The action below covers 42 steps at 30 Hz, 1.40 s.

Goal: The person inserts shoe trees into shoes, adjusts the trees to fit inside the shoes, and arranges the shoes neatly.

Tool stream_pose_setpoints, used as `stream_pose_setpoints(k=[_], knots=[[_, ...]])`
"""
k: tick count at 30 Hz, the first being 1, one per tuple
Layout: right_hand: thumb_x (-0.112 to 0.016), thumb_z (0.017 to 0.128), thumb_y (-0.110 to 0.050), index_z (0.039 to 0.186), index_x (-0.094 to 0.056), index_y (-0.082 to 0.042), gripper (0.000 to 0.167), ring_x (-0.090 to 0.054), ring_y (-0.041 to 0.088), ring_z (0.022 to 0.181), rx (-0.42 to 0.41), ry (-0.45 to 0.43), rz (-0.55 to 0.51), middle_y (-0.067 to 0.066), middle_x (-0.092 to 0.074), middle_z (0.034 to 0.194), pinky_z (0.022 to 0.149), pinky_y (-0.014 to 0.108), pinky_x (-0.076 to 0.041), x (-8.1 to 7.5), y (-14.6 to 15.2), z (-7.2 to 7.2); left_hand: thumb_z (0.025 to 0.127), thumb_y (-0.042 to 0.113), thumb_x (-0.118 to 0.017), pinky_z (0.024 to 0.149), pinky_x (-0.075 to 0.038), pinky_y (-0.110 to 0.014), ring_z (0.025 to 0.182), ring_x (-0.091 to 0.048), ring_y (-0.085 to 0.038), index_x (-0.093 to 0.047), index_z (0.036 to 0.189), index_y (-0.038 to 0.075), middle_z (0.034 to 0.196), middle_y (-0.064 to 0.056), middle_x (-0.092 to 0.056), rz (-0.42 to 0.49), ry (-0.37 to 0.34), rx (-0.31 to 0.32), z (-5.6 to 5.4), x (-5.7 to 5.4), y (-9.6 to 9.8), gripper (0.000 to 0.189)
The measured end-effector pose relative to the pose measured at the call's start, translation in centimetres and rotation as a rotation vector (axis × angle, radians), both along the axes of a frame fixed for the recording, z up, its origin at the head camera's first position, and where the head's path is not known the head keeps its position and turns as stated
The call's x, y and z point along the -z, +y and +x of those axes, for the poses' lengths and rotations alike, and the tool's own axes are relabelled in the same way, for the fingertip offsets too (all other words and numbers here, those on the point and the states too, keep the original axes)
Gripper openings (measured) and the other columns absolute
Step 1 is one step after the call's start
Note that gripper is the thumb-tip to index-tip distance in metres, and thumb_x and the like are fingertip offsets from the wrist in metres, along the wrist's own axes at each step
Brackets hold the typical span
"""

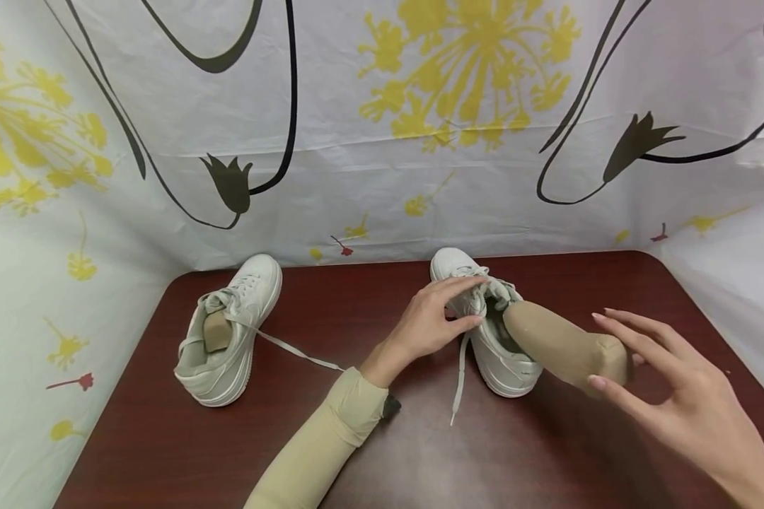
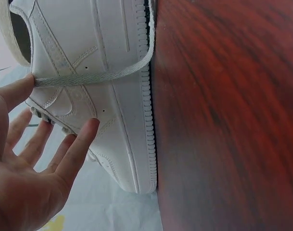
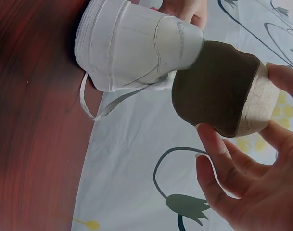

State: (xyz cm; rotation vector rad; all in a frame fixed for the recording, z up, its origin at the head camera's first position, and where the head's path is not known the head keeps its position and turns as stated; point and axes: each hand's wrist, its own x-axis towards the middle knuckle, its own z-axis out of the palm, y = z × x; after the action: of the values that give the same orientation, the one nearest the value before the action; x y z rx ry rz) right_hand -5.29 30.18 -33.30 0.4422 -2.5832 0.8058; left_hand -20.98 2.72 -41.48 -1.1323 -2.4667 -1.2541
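there are two white shoes (image 1: pixel 250 311) — two tan inserts (image 1: pixel 557 343) — one reddish table (image 1: pixel 356 304) and two grips (image 1: pixel 423 322) (image 1: pixel 690 389).

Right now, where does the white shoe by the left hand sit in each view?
Head: the white shoe is right of centre, toe toward the patterned cloth, the left hand beside its laces.
Left wrist: it fills the upper left to centre, side-on.
Right wrist: upper left to centre, heel end showing.
Shared landmark: dark red tabletop, low in the head view, right in the left wrist view, left in the right wrist view.
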Motion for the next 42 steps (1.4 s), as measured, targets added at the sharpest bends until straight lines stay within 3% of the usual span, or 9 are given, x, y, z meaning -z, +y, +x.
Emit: stream_pose_setpoints(k=[5, 23, 32, 42], knots=[[-0.091, 0.06, -0.003, 0.125, -0.068, -0.015, 0.07, -0.051, -0.009, 0.096, -0.029, 0.035, -0.005, 0.0, -0.057, 0.136, 0.087, 0.005, -0.03, 0.4, -0.1, -0.1, 0.087, 0.03, -0.078, 0.108, -0.036, -0.023, 0.131, -0.049, -0.011, -0.055, 0.144, 0.02, 0.14, 0.005, -0.058, 0.005, 0.0, 0.0, -0.2, 0.0, -0.1, 0.062], [-0.091, 0.066, -0.014, 0.142, -0.057, -0.023, 0.084, -0.046, -0.009, 0.096, 0.003, 0.028, 0.106, -0.004, -0.056, 0.134, 0.077, 0.007, -0.033, 0.1, -0.7, -0.2, 0.088, 0.031, -0.077, 0.106, -0.038, -0.022, 0.131, -0.047, -0.007, -0.053, 0.145, 0.025, 0.143, 0.005, -0.055, -0.004, 0.001, 0.008, -0.2, 0.0, -0.2, 0.062], [-0.091, 0.064, -0.012, 0.137, -0.063, -0.019, 0.078, -0.045, -0.01, 0.115, -0.052, 0.103, 0.107, 0.004, -0.058, 0.133, 0.09, 0.002, -0.028, 0.5, -1.0, -0.6, 0.088, 0.031, -0.077, 0.108, -0.038, -0.026, 0.132, -0.049, -0.012, -0.055, 0.144, 0.026, 0.142, 0.002, -0.056, -0.015, -0.023, -0.005, -0.1, 0.0, -0.1, 0.061], [-0.088, 0.072, -0.019, 0.141, -0.059, -0.028, 0.076, -0.048, -0.006, 0.106, 0.011, 0.051, 0.151, -0.004, -0.057, 0.13, 0.082, 0.009, -0.032, -0.2, -1.7, -1.2, 0.088, 0.028, -0.077, 0.1, -0.044, -0.026, 0.129, -0.05, -0.012, -0.056, 0.143, 0.026, 0.142, 0.002, -0.056, -0.013, -0.034, 0.006, 0.0, 0.0, -0.1, 0.059]])
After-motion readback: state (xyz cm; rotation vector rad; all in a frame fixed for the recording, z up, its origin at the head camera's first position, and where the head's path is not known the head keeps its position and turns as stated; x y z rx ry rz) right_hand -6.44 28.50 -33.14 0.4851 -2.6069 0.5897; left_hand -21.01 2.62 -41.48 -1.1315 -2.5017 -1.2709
